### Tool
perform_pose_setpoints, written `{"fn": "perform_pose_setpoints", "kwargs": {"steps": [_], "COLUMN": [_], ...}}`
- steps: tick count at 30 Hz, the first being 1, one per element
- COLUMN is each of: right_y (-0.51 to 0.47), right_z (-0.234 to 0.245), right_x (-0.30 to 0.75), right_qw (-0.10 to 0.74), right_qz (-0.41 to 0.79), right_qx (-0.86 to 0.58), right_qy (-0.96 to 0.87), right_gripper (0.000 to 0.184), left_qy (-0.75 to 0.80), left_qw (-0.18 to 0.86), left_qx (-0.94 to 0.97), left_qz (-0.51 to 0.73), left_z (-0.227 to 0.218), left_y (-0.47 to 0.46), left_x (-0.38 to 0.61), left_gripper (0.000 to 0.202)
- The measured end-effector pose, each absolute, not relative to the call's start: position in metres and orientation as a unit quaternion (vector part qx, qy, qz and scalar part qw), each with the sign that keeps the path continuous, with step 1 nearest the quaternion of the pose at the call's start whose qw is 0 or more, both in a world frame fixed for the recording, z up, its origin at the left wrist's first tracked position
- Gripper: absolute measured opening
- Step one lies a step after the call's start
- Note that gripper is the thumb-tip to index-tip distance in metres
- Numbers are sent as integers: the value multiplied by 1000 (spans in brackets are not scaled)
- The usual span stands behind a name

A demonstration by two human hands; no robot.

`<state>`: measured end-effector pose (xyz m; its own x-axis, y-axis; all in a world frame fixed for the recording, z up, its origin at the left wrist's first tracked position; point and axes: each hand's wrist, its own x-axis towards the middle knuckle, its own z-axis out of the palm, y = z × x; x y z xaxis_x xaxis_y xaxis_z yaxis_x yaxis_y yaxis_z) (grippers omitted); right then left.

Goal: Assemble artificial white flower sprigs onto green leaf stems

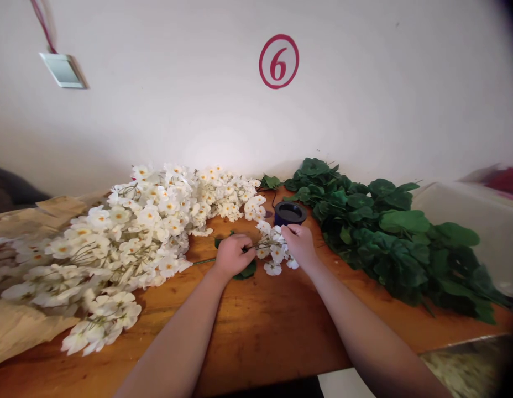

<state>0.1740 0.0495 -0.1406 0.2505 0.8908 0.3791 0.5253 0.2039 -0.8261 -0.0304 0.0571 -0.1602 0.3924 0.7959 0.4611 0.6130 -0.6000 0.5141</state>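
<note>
White blossom sprig [273, 249] | left hand [235, 255] grip shut on stem [204, 261] | right hand [298, 244] grip unclear | black pot [289, 213] beyond

A plain off-white plaster wall [165, 110] fills the back of the scene, with a round red-ringed number 6 sign [278, 61] on it. Upper left, a small pale rectangular plate [62, 71] hangs flat against the wall from a red cord [43, 25]. Soft light pools in a brighter patch on the wall just above a warm orange-brown wooden table [256, 337], which runs against the wall. Beside the table's right end sits a white tub-like unit [480, 221], with something red [506, 181] blurred behind it. A dark shape [11, 190] sits at far left. Below the table's lower right edge, a speckled pale surface [459, 367] shows, too blurred to identify.
</note>
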Motion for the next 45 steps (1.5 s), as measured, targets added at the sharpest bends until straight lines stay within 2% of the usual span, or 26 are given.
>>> {"fn": "perform_pose_setpoints", "kwargs": {"steps": [22, 45], "right_y": [53, 52], "right_z": [-145, -145], "right_x": [176, 174], "right_qw": [537, 519], "right_qz": [213, 209], "right_qx": [-587, -598], "right_qy": [-567, -574], "right_gripper": [37, 37], "left_qy": [427, 410], "left_qw": [120, 115], "left_qx": [829, 833], "left_qz": [340, 353], "left_z": [-161, -162], "left_y": [57, 58], "left_x": [-30, -30], "left_gripper": [19, 22]}}
